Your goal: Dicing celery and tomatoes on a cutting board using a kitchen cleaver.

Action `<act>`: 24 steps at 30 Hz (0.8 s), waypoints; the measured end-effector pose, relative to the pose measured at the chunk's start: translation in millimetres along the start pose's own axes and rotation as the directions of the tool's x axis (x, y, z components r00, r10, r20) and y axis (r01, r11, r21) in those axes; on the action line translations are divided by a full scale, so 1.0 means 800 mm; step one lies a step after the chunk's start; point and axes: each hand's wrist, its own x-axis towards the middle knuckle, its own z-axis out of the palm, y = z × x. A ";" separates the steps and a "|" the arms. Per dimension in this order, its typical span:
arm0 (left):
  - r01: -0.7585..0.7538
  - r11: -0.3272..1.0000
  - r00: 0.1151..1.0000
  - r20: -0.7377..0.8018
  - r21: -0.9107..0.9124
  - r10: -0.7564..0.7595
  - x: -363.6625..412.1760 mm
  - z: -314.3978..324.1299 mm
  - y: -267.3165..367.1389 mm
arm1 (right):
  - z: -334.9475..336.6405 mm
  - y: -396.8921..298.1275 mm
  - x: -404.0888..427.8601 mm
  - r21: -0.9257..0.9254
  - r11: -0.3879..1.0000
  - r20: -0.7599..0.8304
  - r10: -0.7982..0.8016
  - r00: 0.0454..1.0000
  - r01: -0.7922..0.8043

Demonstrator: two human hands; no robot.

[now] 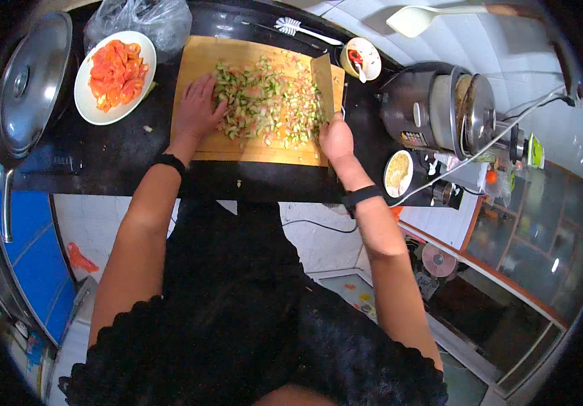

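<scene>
A wooden cutting board [251, 155] lies on the dark countertop, covered over much of its surface by finely chopped green and pinkish vegetable pieces [266, 101]. At the left edge of the pile my left hand [200, 109] rests with its fingers apart, touching the pieces. My right hand [337, 137] is closed around a cleaver [323, 83] at the board's right side. The wide blade stands beside the right end of the pile; its handle is mostly hidden in my hand.
Left are a lidded wok [32, 86], a plate of cut tomatoes [116, 76] and a clear plastic bag [141, 25]. Right are a bowl with a spoon [367, 58], a small dish of minced food [398, 172] and a rice cooker [418, 109]. A white brush [306, 31] lies behind the board.
</scene>
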 end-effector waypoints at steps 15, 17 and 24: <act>0.019 1.000 0.999 0.029 -0.011 -0.019 0.004 -0.011 0.005 | -0.022 0.023 0.026 -0.074 0.987 0.003 -0.142 0.990 0.142; 0.049 0.998 0.998 0.034 0.042 -0.050 0.002 -0.013 0.003 | -0.044 0.001 0.031 -0.066 0.980 0.031 -0.189 0.982 0.190; 0.026 0.999 1.000 0.018 -0.037 -0.025 0.010 -0.017 0.011 | 0.009 -0.074 -0.004 0.090 0.995 -0.029 0.041 0.999 -0.039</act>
